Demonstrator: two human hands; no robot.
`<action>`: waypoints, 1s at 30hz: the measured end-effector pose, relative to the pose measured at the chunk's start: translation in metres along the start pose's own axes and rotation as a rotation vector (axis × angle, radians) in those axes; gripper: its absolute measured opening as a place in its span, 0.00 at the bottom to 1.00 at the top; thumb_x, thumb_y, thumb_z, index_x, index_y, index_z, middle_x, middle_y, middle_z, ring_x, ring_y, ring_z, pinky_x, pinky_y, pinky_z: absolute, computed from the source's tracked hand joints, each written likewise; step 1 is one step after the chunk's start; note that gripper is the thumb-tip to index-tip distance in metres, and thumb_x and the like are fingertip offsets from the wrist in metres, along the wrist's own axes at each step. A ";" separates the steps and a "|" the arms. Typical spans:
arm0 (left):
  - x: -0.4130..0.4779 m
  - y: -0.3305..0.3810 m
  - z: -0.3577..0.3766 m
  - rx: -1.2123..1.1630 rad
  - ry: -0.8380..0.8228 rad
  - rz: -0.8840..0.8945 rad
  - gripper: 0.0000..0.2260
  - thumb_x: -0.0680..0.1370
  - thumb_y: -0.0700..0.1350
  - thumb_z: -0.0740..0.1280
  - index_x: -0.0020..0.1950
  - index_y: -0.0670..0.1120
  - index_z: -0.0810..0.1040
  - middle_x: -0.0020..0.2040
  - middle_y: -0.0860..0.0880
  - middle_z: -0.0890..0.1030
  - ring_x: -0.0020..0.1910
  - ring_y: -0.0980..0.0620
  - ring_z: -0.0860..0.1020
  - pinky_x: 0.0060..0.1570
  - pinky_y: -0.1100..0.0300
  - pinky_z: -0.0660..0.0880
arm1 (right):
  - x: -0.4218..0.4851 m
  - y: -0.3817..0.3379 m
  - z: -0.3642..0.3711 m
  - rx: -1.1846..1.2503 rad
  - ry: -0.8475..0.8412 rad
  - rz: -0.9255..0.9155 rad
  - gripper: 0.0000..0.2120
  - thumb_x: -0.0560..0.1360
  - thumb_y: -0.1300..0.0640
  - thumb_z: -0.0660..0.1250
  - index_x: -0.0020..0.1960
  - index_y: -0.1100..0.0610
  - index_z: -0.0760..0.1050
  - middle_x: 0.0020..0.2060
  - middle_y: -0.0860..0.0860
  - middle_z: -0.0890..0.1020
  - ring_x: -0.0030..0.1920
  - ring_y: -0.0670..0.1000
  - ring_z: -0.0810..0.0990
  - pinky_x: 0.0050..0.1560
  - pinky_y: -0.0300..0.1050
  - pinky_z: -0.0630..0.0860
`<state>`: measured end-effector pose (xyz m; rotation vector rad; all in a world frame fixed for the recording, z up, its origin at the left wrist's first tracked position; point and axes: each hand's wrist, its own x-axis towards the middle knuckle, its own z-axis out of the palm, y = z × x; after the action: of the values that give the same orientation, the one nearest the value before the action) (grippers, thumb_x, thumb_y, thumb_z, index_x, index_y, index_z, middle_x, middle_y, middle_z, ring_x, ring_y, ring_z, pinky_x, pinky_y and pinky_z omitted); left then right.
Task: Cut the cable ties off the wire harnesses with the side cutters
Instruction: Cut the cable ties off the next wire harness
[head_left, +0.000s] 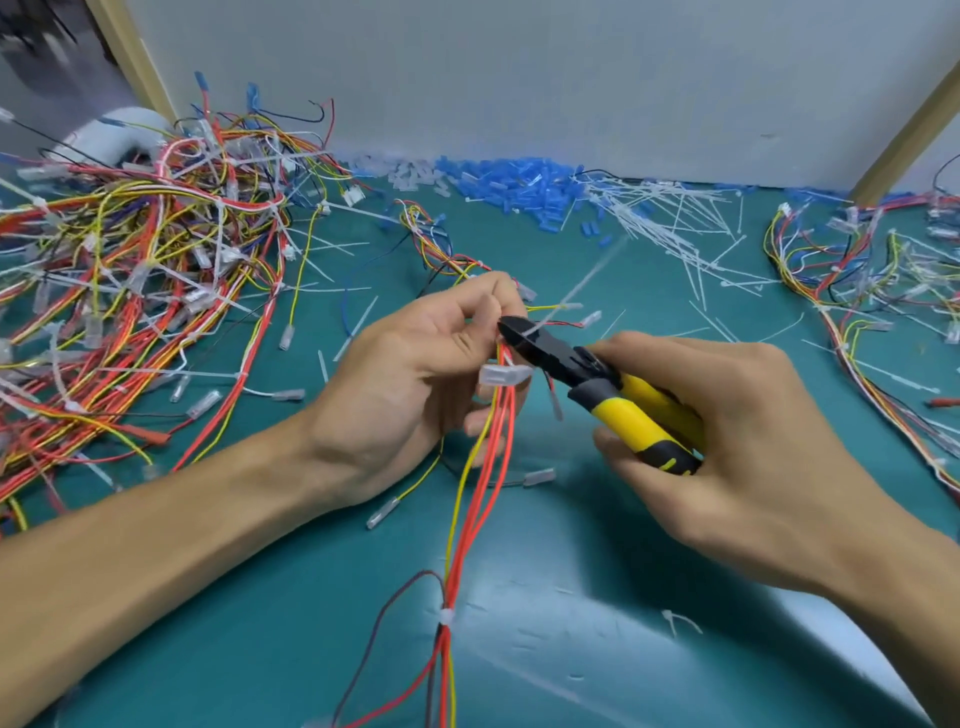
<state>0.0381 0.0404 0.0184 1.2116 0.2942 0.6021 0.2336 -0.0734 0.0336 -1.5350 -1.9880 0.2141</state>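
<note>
My left hand (415, 364) grips a wire harness (467, 499) of red and yellow wires above the green mat, with thumb and fingers curled round it near its top. My right hand (727, 431) holds the yellow-handled side cutters (618, 400). Their black jaws (519, 332) meet a white cable tie (545, 321) right beside my left fingertips. The tie's tail sticks up to the right, blurred. Lower on the same harness a second white tie (447, 617) binds the wires. A clear connector (501, 374) hangs just under the jaws.
A big tangle of tied harnesses (140, 291) fills the left of the green mat (597, 545). Cut white ties (675, 228) and blue sleeves (509, 182) lie along the back wall. More harnesses (872, 275) lie at the right edge.
</note>
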 end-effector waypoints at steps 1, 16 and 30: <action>0.000 -0.001 0.000 -0.006 0.002 -0.003 0.11 0.86 0.38 0.51 0.45 0.44 0.67 0.31 0.48 0.66 0.26 0.52 0.64 0.25 0.60 0.64 | 0.000 0.000 0.001 -0.005 -0.001 0.006 0.08 0.72 0.60 0.70 0.49 0.51 0.78 0.33 0.51 0.73 0.36 0.52 0.69 0.34 0.40 0.67; 0.002 -0.009 -0.003 -0.029 0.014 0.009 0.17 0.86 0.36 0.52 0.41 0.48 0.72 0.29 0.53 0.63 0.25 0.53 0.58 0.24 0.63 0.65 | 0.008 -0.001 0.003 0.038 -0.072 0.147 0.12 0.67 0.63 0.74 0.45 0.52 0.75 0.30 0.51 0.65 0.33 0.49 0.60 0.30 0.41 0.59; 0.002 -0.014 -0.006 0.190 0.126 0.174 0.17 0.85 0.51 0.58 0.48 0.37 0.66 0.27 0.53 0.59 0.22 0.55 0.56 0.22 0.62 0.61 | 0.009 -0.003 0.010 0.034 -0.020 0.119 0.16 0.70 0.69 0.73 0.46 0.50 0.74 0.30 0.52 0.67 0.33 0.53 0.63 0.32 0.52 0.65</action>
<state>0.0403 0.0436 0.0033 1.3943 0.3604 0.8172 0.2247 -0.0634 0.0304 -1.6371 -1.9000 0.3106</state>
